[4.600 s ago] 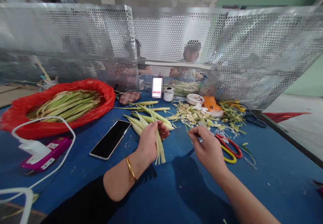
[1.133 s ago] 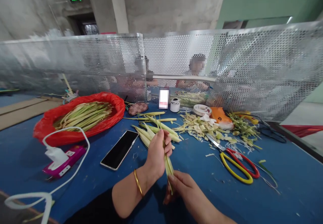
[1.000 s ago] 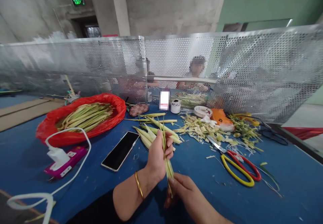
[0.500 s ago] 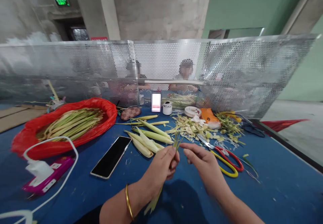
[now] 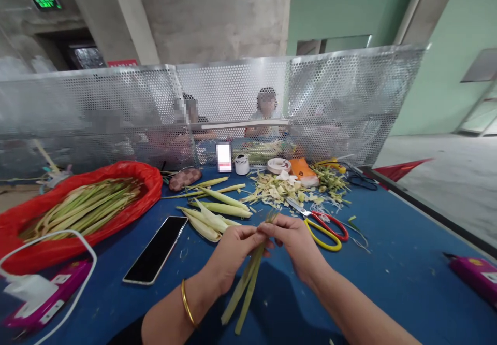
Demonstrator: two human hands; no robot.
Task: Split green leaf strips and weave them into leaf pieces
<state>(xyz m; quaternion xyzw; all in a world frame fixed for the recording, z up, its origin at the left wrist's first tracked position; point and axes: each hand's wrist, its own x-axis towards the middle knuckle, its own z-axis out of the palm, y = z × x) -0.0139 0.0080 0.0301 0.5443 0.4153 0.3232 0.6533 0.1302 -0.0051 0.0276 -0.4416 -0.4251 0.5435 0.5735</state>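
My left hand (image 5: 237,246) pinches a small bundle of pale green corn husk strips (image 5: 248,288) near its upper end. Two long, flat tails hang below the fingers, and short ends stick up above them. My right hand (image 5: 295,239) meets the left at the top of the bundle, thumb and fingers closed on the strips too. The spot between the fingertips is partly hidden. Just beyond my hands lie several whole husks (image 5: 212,220). Scissors (image 5: 324,231) with red and yellow handles rest slightly apart at the right of my right hand.
A red plastic bag (image 5: 149,192) full of long strips stands left, by a black phone (image 5: 157,252) and a purple power strip (image 5: 48,298). Husk scraps (image 5: 272,189), a tape roll (image 5: 278,165) and an orange packet (image 5: 303,171) lie ahead. A perforated metal screen (image 5: 233,91) separates people opposite.
My right hand has moved left and closed on the bundle beside my left hand. The husk tails now show more fully. The view has turned right, bringing a second purple device in at right.
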